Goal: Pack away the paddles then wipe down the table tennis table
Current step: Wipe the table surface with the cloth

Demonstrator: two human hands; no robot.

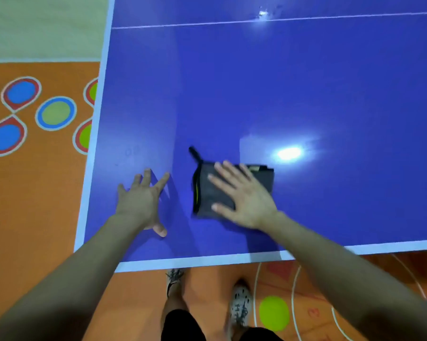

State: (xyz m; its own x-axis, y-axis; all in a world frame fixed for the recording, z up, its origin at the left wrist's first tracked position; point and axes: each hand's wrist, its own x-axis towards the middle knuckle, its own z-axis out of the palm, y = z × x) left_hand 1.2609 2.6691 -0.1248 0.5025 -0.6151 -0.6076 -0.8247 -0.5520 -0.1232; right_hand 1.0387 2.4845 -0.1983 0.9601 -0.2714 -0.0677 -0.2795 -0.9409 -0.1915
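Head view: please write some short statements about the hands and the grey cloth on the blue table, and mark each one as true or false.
1. The right hand lies flat, fingers straight, on the grey cloth. True.
2. The left hand holds the cloth. False: it rests with fingers spread on the bare table, apart from the cloth.
3. A paddle lies on the table beside the cloth. False: no paddle is in view.
4. The cloth lies on the part of the table nearest the person, not hanging over an edge. True.
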